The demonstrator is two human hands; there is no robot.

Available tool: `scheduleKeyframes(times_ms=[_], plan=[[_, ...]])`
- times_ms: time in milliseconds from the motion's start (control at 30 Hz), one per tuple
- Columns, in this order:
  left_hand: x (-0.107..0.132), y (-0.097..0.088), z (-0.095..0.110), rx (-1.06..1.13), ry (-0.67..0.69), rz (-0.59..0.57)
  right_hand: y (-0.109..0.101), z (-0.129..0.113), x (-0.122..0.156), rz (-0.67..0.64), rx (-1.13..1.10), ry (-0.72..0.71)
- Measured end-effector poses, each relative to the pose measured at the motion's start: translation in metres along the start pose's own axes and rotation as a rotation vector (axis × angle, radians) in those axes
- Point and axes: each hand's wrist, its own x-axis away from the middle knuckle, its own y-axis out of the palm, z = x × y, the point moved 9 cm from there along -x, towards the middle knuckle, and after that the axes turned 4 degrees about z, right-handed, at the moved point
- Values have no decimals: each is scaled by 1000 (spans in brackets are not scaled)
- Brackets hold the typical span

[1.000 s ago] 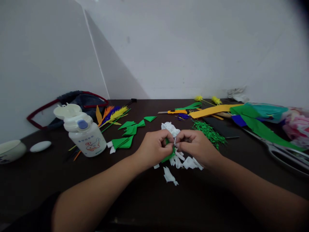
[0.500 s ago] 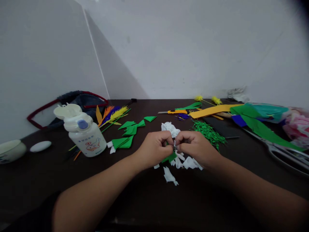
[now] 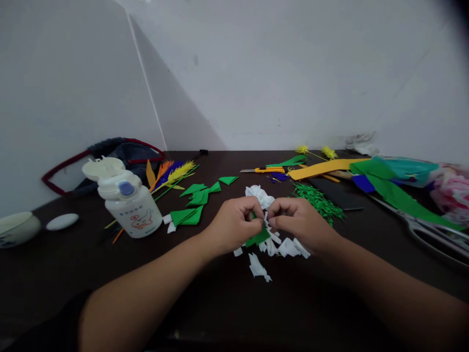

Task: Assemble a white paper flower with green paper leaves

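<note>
My left hand [image 3: 240,222] is closed in a pinch on a piece of green paper [image 3: 258,237], part of which shows below the fingers. Close beside it, my right hand [image 3: 300,220] is pinched too, fingertips facing the left ones; what lies between them is too small to make out. Under and around both hands lie white paper scraps [image 3: 289,247]. Just behind them sits a crumpled white heap [image 3: 259,196]. Folded green paper pieces [image 3: 188,216] rest left of my left hand, and shredded green strips [image 3: 318,203] lie beyond my right hand.
A white bottle [image 3: 132,210] with its lid up stands left, near a bowl [image 3: 18,229] and a white oval object [image 3: 62,222]. A yellow cutter [image 3: 269,170] lies at the back, blade out. Scissors [image 3: 432,230] and an orange strip [image 3: 326,168] are on the right.
My right hand has shifted very slightly right, so the gap between the fingertips is a little wider. The things on the table stay as they were.
</note>
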Motion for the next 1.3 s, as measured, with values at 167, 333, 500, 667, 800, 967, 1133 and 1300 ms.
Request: scheduleKeyframes(times_ms=[167,333,500,667,800,967,1133,1300], plan=[[2,0,6,-116,87,26,-2,1,-1,23,7,14],[2,0,8,-150,110,36,-4,-1,0,46,67,29],[2,0,9,-163,114,43,-3,-2,0,43,86,47],[2,0,10,-195,123,51,-4,-6,0,51,145,13],[1,0,7,-179,104,36,-5,-6,1,56,161,5],[0,2,1,-121,41,-6,-3,-4,1,43,133,31],[-1,6,-8,26,-79,-65,-5,-7,0,51,135,24],[-2,6,-13,80,-118,-63,-8,-18,2,110,310,-62]])
